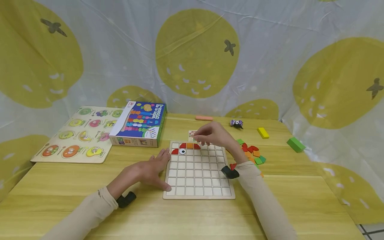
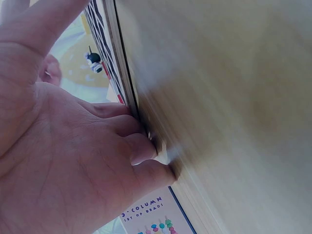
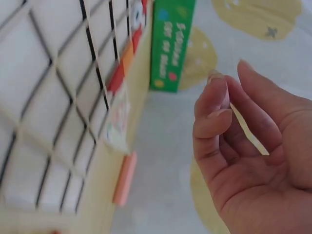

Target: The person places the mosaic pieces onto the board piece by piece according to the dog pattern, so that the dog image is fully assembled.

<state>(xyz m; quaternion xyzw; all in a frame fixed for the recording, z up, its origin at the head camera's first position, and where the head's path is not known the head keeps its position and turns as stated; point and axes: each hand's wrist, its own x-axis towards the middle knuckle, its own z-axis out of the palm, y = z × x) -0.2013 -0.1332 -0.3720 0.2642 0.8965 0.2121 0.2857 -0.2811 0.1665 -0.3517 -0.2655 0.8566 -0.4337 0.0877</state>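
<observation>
Both hands frame the grid puzzle board: left hand flat, steadying its 9 o'clock edge, right hand hovering loosely curled, empty, at 12 o'clock, nearer the loose coloured pieces at 3 o'clock.

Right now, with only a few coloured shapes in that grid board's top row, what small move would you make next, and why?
Probably reach the right hand back to the loose coloured pieces for another. Its fingers look empty above the grid board, only the top row has shapes, and the left hand lies flat, steadying the board's edge.
</observation>
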